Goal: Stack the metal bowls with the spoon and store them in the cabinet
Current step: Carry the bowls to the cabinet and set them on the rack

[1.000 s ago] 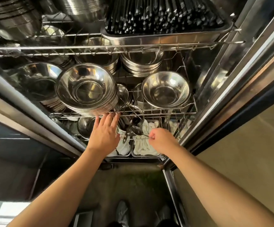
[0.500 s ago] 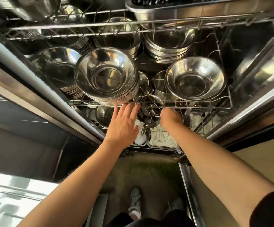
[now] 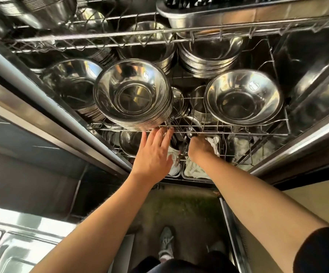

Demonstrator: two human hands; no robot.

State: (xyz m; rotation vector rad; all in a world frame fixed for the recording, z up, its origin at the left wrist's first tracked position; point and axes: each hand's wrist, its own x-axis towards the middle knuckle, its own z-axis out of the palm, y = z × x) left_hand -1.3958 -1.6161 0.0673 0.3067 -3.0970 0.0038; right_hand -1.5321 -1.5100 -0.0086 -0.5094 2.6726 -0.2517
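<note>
Head view, looking down into an open stainless cabinet (image 3: pixel 317 123) fitted with wire racks. The middle wire shelf (image 3: pixel 238 133) is taken as the landmark. On that shelf, at its left front, a tall stack of metal bowls (image 3: pixel 132 95) is seen tilted toward the camera, its lower edge overhanging the shelf's front rail. To the right on the same shelf a second metal bowl (image 3: pixel 244 97) is set, well apart from the stack, with small steel cups (image 3: pixel 199 103) between the two. Behind these, further stacks of bowls (image 3: pixel 209 58) are stored, and another stack (image 3: pixel 71 85) lies to the left of the tilted one. Above the shelf a steel tray (image 3: pixel 228 14) is carried on an upper rack. The left hand (image 3: pixel 153 152) is held flat with fingers spread, the fingertips (image 3: pixel 155 133) touching the underside of the tilted stack at the front rail. The right hand (image 3: pixel 201 148) is closed just below the front rail, beside the left hand; what it pinches cannot be told, as its fingers are hidden. A spoon cannot be made out with certainty among the dark utensils between the hands. Below the shelf, white items in steel trays (image 3: pixel 195 170) are visible.
</note>
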